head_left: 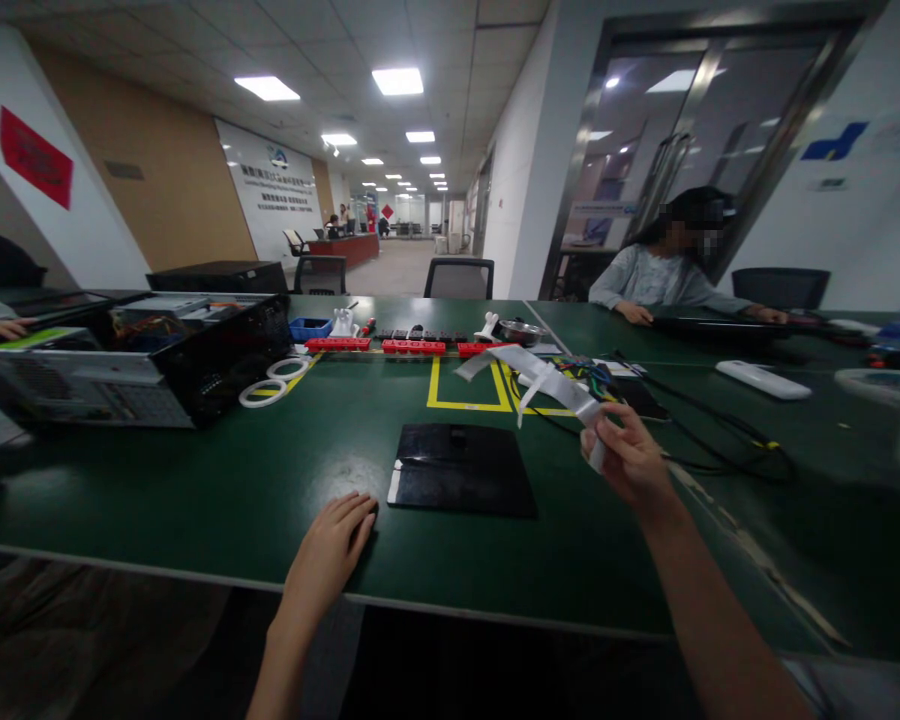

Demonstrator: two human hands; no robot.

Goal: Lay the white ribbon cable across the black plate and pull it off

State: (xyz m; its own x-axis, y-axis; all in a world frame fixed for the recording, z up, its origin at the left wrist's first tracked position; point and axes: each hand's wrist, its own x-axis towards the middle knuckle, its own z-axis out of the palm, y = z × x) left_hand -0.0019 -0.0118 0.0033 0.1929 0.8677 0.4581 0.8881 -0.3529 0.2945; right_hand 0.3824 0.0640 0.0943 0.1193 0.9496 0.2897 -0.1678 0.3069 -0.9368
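My right hand (630,450) is raised over the green table, thumb and fingers pinched on the end of a long, whitish translucent strip (547,380). It looks like tape or plastic film, and a narrower piece hangs from its middle. My left hand (337,535) lies on the table near the front edge, fingers stretched out and holding nothing. Between the hands a glossy black rectangular panel (465,470) lies flat, with a whitish patch (394,482) at its left edge. My left fingertips are just left of this panel, apart from it.
An opened computer case (195,360) stands at the left, with white rings (264,393) beside it. Red trays (414,347) line the back. Black cables (750,460) and coloured wires lie to the right, near a white device (763,380). A co-worker (667,260) sits across at the right.
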